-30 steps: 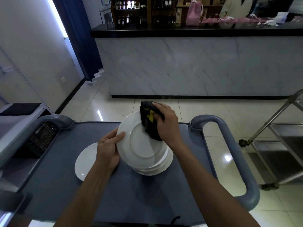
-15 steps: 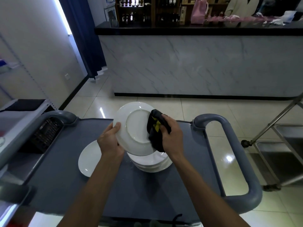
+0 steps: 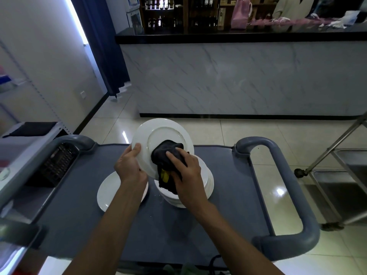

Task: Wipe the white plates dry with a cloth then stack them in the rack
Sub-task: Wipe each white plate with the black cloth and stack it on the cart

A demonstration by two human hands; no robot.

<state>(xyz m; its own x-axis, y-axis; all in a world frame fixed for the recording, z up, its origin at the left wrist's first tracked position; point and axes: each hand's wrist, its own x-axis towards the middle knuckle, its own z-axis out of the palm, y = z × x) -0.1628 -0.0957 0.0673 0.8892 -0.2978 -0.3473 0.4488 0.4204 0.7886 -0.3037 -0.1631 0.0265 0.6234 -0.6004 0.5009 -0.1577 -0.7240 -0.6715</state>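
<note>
Left hand point(image 3: 130, 167) grips the tilted white plate point(image 3: 161, 135) by its rim; right hand point(image 3: 186, 173) presses a clutched dark cloth point(image 3: 165, 155) against its underside.

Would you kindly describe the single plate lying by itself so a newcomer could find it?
Start at the grey cart. Left of the plate stack, partly under the left forearm, lies the single white plate. Unlike the held plate, it lies flat and alone.

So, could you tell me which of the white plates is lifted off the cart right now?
The tilted plate, gripped by the left hand while the right hand presses the dark cloth against its underside; the others lie flat.
</note>
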